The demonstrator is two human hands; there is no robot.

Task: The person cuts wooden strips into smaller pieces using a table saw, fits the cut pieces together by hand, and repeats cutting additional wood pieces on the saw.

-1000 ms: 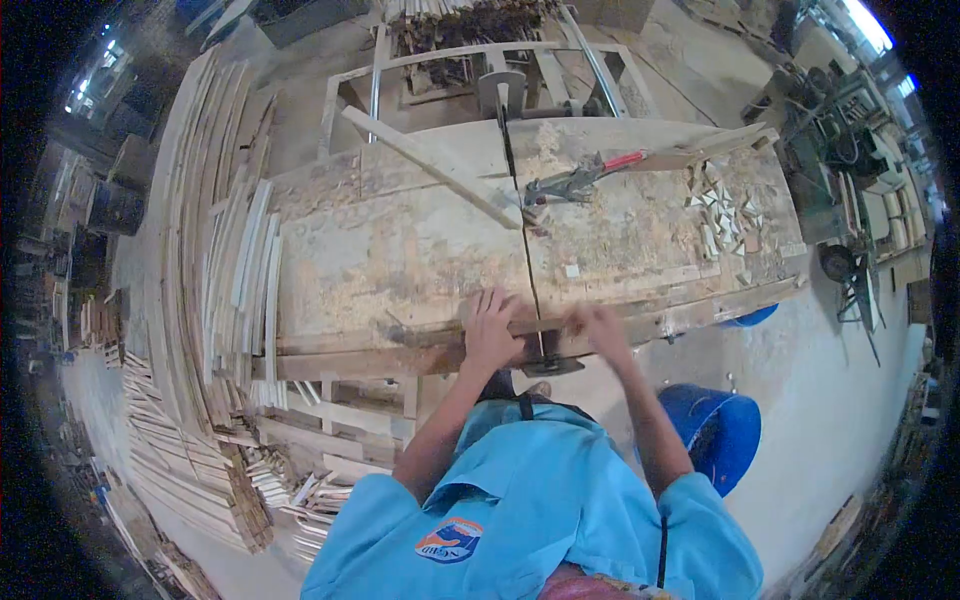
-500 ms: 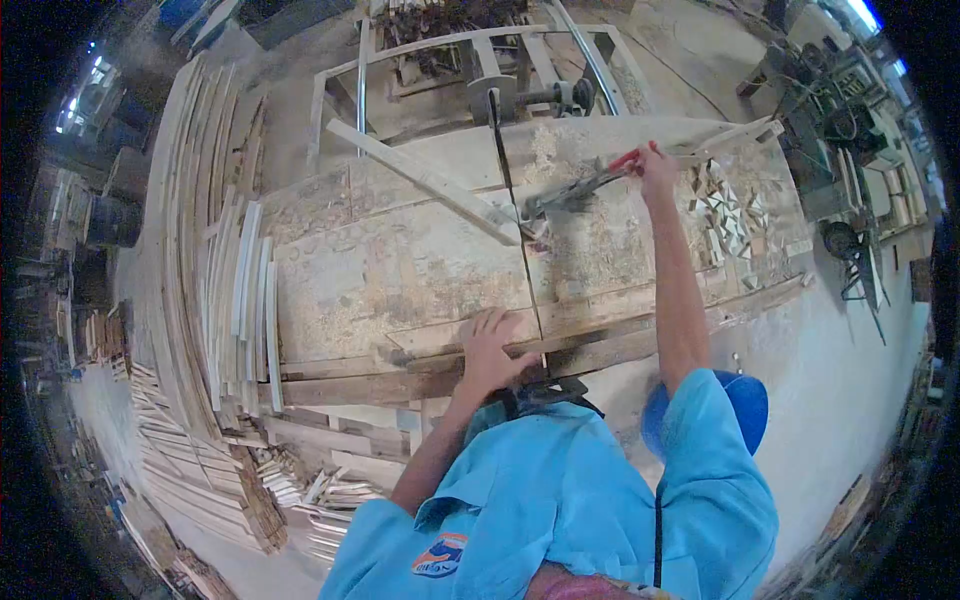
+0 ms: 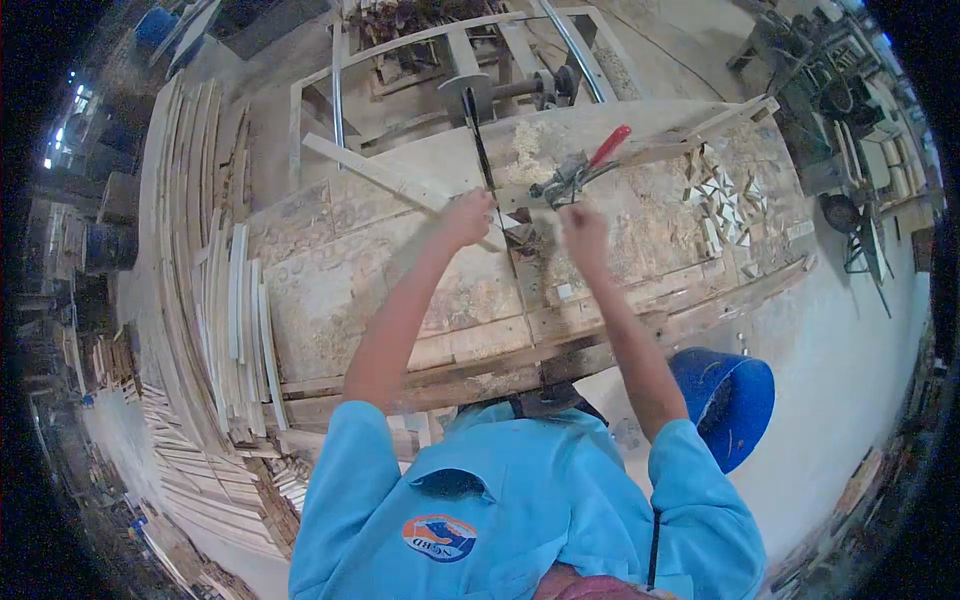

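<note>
Landmark clamp: I see the red-handled clamp (image 3: 570, 180) on the bench (image 3: 400, 300), its handle raised at a slant.
Left hand: my left hand (image 3: 470, 217), left of the clamp, fingers bent over the slanted wood strip (image 3: 370, 178); I can't tell whether they grip it.
Right hand: my right hand (image 3: 584, 235), blurred, looks clenched just nearside of the clamp; contents unclear.
Offcuts: wood offcuts (image 3: 728, 205) right of the clamp.

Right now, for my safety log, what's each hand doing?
Left hand: fingers curled at the wooden strip; grip can't be told.
Right hand: curled, blurred, near the red-handled clamp; holding unclear.
</note>
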